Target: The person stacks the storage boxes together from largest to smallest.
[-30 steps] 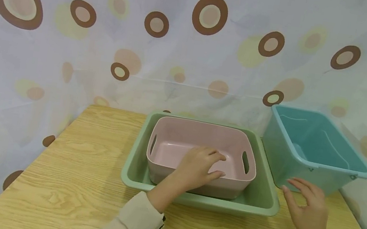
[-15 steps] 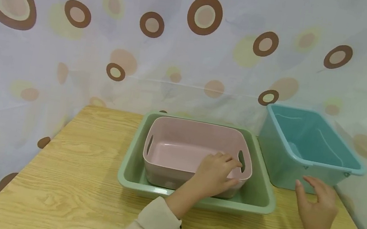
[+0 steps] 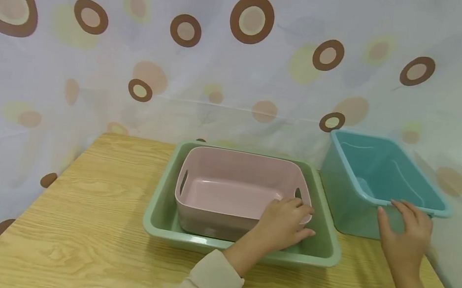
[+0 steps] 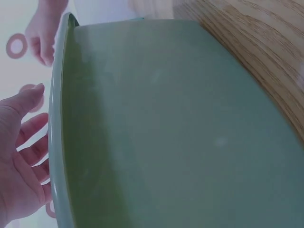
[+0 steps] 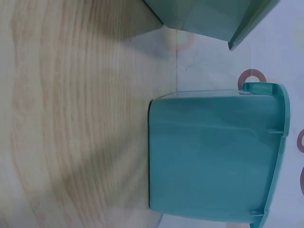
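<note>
In the head view, my left hand point(image 3: 283, 224) hovers over the front right corner of a pink basket point(image 3: 219, 224), its fingers loosely bent and holding nothing. The basket has oval handle holes and sits inside a larger green tub point(image 3: 174, 236). The left wrist view shows the left hand point(image 4: 23, 152) spread beyond the rim of the green tub point(image 4: 175, 118). Over to the right, my right hand point(image 3: 407, 235) is at the front of a blue bin point(image 3: 347, 206), fingertips right by its rim with thumb apart. No hand appears in the right wrist view, where the blue bin point(image 5: 213, 156) fills the lower right.
A wooden table point(image 3: 67, 219) carries all the containers. Behind it hangs a pale curtain point(image 3: 205, 75) with brown rings, running close along the back and right sides. The blue bin stands tight against the green tub's right side.
My left hand has moved right along the pink basket's front to its right corner. The right hand has shifted right, then risen to the blue bin's rim. The containers have kept their places.
</note>
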A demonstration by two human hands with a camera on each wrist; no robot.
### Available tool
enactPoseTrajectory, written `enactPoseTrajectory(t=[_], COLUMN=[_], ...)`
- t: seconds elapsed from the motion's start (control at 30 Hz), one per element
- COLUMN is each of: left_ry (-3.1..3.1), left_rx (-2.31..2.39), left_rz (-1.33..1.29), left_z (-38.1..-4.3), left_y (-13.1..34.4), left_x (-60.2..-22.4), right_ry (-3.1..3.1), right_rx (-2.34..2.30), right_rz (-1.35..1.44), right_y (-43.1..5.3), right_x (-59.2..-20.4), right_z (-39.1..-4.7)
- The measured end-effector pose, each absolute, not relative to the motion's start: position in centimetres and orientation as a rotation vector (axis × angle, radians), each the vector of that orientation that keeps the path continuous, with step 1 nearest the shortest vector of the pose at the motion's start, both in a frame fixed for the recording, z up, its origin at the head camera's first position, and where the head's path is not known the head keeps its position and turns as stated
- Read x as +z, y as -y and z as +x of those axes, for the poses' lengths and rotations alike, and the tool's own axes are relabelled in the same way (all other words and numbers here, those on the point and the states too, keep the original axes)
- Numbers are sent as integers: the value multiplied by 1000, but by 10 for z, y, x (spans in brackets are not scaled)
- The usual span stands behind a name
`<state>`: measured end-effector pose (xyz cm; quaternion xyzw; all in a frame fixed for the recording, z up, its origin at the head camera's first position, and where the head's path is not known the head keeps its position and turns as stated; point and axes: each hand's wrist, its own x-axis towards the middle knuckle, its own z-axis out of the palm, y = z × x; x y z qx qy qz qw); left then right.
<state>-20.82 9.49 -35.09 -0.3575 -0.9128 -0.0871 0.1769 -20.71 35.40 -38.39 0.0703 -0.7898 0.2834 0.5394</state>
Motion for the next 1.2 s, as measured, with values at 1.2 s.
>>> enactPoseTrajectory(t=[1.2], left_ry=[2836], left_rx=[-194], left_rz=[-986], left_z=[-217], left_y=[-160], left_x=[-327], right_ry=[2235], right_rx=[437], right_rz=[189], right_y=[-345], right_x=[-374], right_z=[-241])
